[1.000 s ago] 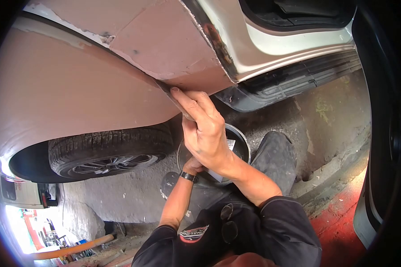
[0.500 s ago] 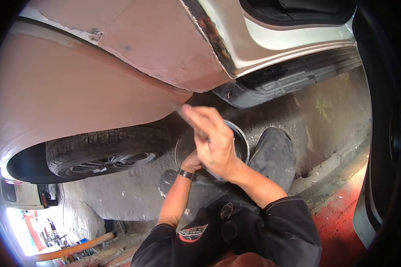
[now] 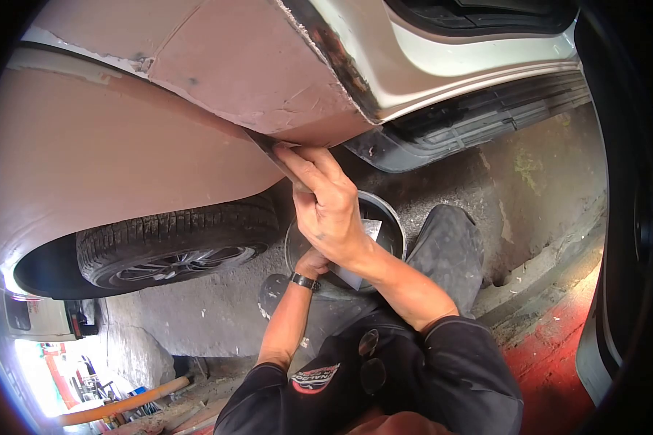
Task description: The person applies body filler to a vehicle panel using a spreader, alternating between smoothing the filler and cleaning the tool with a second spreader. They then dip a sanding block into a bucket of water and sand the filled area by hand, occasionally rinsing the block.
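Up where the pinkish panels [image 3: 130, 145] meet, the right hand [image 3: 330, 206] is pinching a thin blade [image 3: 270, 153]. Left hand [image 3: 315, 262]'s partly hidden beside a grey plate [image 3: 349, 278], can't tell its grip.

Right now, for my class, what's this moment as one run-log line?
right hand: holds thin blade at brown fender edge | left hand: beside pale plate, hold unclear | bucket: below hands

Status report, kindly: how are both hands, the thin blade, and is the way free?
Right hand gripping thin blade, at edge of fender. Left hand by pale plate, its grip hidden. No obstacle seen at blade.
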A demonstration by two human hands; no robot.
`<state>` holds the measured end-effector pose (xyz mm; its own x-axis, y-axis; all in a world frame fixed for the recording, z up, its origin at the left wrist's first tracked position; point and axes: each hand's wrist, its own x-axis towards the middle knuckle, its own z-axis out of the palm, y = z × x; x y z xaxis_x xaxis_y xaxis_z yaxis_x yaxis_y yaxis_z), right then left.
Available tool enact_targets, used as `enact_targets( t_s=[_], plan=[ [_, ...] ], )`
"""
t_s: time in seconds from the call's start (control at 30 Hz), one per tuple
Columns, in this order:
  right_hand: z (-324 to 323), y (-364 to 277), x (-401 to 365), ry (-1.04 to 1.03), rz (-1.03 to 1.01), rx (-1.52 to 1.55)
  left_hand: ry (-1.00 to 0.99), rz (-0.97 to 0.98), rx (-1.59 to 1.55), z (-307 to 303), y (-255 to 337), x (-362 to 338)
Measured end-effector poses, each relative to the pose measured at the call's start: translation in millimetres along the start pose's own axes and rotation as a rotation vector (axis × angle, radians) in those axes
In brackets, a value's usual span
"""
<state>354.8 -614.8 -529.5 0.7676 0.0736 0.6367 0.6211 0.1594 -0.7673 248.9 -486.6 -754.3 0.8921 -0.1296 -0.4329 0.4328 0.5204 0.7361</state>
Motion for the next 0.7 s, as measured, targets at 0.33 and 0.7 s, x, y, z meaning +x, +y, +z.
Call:
enact_targets(
  t_s=[0.33,0.7],
  plan=[
    [-13.3,-7.1,-17.2,-0.053,0.023,-0.023,-0.008,0.024,-0.026,1.7,4.3,10.6],
    [4.7,-0.9,-0.4,0.022,-0.023,-0.009,-0.026,0.001,-0.015,-1.1,-1.4,4.6]
  ],
)
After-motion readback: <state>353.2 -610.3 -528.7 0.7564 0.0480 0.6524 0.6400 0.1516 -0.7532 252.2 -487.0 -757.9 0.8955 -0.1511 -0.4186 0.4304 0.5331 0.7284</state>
